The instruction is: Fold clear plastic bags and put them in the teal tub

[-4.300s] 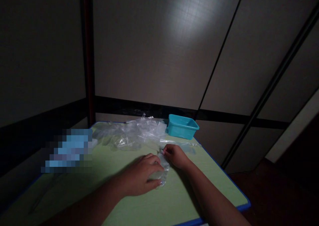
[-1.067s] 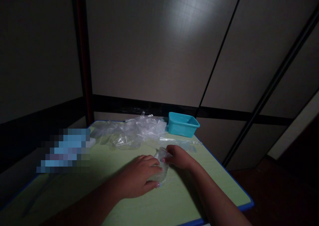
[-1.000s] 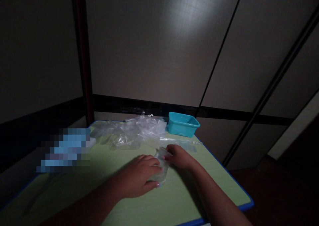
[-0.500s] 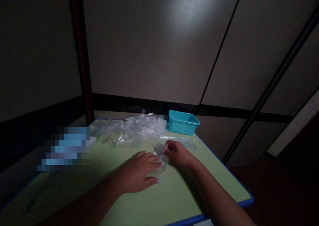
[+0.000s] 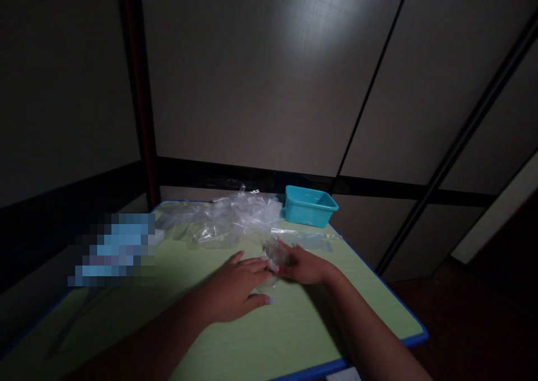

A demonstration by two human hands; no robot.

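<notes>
A small clear plastic bag [image 5: 271, 282] lies crumpled on the table between my two hands. My left hand [image 5: 236, 288] rests palm down with its fingers spread, fingertips on the bag's left side. From the right, my right hand [image 5: 305, 265] reaches over the bag, its thumb and forefinger stretched apart across the bunched film. Part of the bag is hidden under the fingers. Beyond my hands is a loose heap of clear plastic bags [image 5: 235, 218], and a flat clear bag [image 5: 313, 240] lies just past my right hand.
A turquoise plastic basket [image 5: 309, 215] stands at the table's back right. A blurred-out blue item [image 5: 117, 252] is on the left side. The pale green table [image 5: 260, 342] has a blue edge, with dark cabinet panels [image 5: 252, 89] behind it.
My right hand has gone from a pinch on the bag's upper edge to stretched fingers lower over it. The bag is more bunched. My left hand has hardly moved.
</notes>
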